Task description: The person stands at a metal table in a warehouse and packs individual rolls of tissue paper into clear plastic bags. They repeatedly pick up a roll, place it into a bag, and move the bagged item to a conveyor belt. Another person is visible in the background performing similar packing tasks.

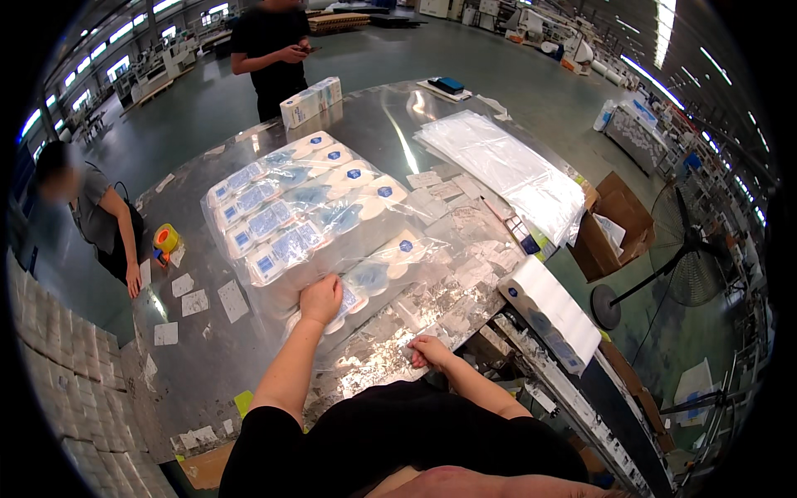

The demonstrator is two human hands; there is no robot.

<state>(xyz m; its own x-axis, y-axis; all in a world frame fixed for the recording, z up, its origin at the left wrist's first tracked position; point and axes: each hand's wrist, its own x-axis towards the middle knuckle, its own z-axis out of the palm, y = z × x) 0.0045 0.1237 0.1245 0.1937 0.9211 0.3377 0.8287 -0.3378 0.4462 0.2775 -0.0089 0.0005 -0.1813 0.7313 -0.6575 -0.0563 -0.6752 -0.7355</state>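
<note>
Left of the clear bag (pixel 286 280) I had a low lane over the metal table (pixel 187 203), where flat white cards (pixel 233 300) lay, until the tape dispenser (pixel 166 241) stood in the way. At the bag's near side the left hand (pixel 321 299) blocked me, and the right hand (pixel 429 352) took up room off its near right. Beyond its far edge an upright pack (pixel 311 101) made a wall. To its right I could pass above the flat plastic sheets (pixel 506 174); nearer, a wrapped pack (pixel 550 315) obstructed.
</note>
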